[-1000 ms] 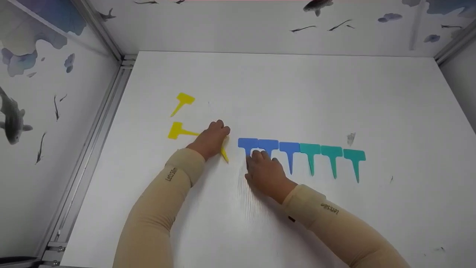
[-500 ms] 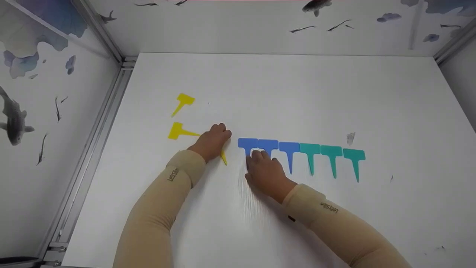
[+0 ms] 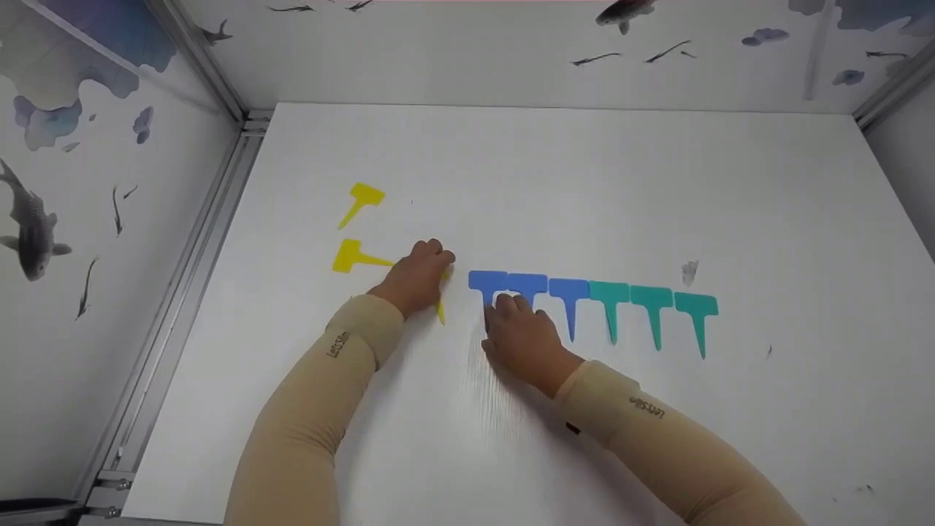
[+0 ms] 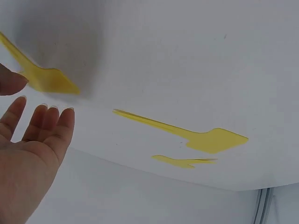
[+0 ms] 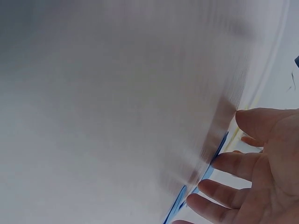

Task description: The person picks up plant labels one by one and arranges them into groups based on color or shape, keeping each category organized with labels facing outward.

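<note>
In the head view my left hand (image 3: pixel 416 277) is over a T-shaped yellow plant label (image 4: pixel 51 79), its stem pointing towards me. The left wrist view has the thumb on this label with the fingers close by; the hand hides part of it. Two more yellow plant labels, an upper one (image 3: pixel 365 195) and a lower one (image 3: pixel 348 257), lie to the left. My right hand (image 3: pixel 529 343) rests, fingers extended, on the stems of the leftmost blue plant label (image 3: pixel 487 280) and the second blue one (image 3: pixel 527 283).
The row continues right with a third blue plant label (image 3: pixel 569 289) and three green ones, the last green label (image 3: pixel 696 303) at the far end. All lie on a white board (image 3: pixel 584 190). Patterned walls (image 3: pixel 467 58) and a metal frame rail (image 3: pixel 182 292) border it.
The stem of the yellow plant label under my left hand has swung slightly left, and that hand has shifted slightly. My right hand and the blue and green row have stayed still.
</note>
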Demonstrator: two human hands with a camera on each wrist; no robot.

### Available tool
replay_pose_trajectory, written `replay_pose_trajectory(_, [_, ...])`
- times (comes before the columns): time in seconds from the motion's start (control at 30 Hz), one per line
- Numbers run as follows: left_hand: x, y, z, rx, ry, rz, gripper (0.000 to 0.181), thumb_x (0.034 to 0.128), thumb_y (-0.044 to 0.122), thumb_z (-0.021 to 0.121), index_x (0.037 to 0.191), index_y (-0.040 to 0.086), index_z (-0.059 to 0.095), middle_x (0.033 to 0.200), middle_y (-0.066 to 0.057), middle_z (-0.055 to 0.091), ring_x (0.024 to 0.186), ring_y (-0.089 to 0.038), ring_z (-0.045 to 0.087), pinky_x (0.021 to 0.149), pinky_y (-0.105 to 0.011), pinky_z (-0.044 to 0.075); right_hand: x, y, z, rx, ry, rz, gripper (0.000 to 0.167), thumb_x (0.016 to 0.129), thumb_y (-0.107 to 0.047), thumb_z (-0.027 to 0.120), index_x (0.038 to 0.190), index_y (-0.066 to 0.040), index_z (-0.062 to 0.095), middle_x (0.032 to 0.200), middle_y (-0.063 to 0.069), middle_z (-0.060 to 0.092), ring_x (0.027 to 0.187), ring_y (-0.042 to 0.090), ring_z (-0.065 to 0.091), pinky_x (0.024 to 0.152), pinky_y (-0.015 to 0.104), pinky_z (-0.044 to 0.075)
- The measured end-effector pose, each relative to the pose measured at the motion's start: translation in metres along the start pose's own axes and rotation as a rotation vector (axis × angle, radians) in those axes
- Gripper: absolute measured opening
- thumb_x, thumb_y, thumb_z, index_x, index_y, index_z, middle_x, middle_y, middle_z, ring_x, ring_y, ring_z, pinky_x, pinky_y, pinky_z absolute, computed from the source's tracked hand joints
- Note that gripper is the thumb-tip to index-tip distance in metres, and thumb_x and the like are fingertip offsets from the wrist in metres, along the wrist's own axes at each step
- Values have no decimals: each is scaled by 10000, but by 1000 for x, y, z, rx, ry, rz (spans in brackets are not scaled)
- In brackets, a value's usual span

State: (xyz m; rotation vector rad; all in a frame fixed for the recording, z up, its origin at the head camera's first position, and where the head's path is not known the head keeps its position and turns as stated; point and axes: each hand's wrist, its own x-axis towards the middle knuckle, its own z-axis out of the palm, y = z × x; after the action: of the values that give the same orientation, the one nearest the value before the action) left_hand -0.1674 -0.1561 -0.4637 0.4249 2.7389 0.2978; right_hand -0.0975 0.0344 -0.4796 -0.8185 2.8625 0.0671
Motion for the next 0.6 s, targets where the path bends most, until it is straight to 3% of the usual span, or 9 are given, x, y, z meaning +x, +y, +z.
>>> replay_pose_trajectory(0.27, [-1, 5, -2, -8, 23, -103, 505, 865, 225, 660, 1307, 29, 513, 1215, -130, 480, 1104, -267, 417, 1013, -375, 434, 0, 0, 0, 39, -1, 19, 524, 932, -367, 591, 1349, -53, 539, 1266, 145, 549, 1127, 288, 525, 817, 457, 551])
replay_pose_trajectory(0.6, [-1, 13, -1, -46, -3, -238, 517, 876, 236, 661, 1304, -3, 497, 1234, -169, 448, 1114, -283, 403, 931, -379, 480, 0, 0, 1, 16, -2, 15, 528, 942, -382, 570, 1367, -72, 525, 1290, 136, 547, 1145, 281, 524, 824, 458, 551])
